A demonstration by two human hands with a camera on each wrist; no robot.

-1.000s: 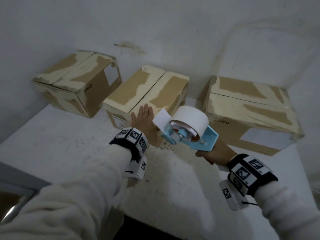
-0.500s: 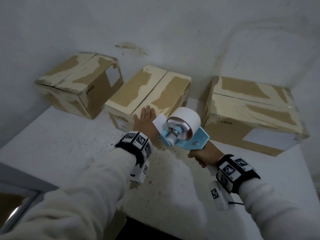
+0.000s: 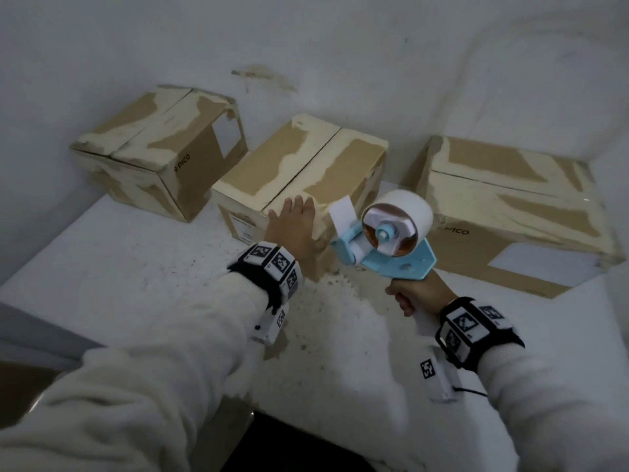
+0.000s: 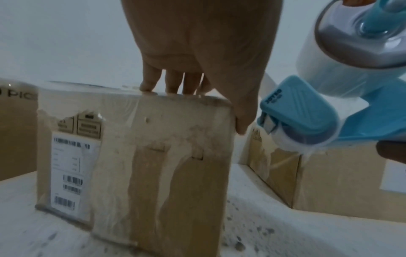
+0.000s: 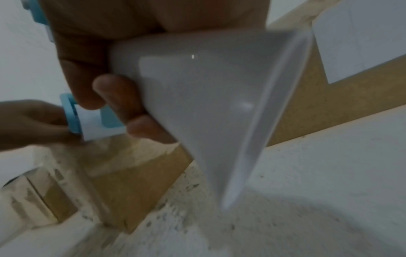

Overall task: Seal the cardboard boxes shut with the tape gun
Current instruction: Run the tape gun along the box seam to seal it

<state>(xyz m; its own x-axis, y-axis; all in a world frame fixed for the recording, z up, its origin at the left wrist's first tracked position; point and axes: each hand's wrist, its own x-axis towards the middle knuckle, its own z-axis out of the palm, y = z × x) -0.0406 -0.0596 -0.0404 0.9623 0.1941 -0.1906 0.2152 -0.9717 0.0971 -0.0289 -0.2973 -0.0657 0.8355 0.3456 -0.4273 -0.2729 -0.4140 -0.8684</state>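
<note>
Three tape-streaked cardboard boxes stand along the wall. My left hand [image 3: 292,226] lies on the near top edge of the middle box [image 3: 299,165], fingers straight over the top and the thumb [image 4: 241,121] down its right corner. My right hand [image 3: 418,291] grips the white handle [image 5: 208,104] of the blue tape gun [image 3: 391,240]. The gun hangs in the air just right of the left hand, in front of the gap between the middle box and the right box [image 3: 510,206]. A loose white tape end [image 3: 340,212] sticks up from its nose. The gun touches no box.
The left box [image 3: 160,148] sits turned at an angle at the back left. All boxes rest on a white, speckled table [image 3: 136,274] set against a white wall. The table's near edge runs below my forearms, with dark floor beyond.
The right hand has swung the tape gun so the roll's side faces me more, with the wrist drawn a little leftward. The left hand stays on the middle box.
</note>
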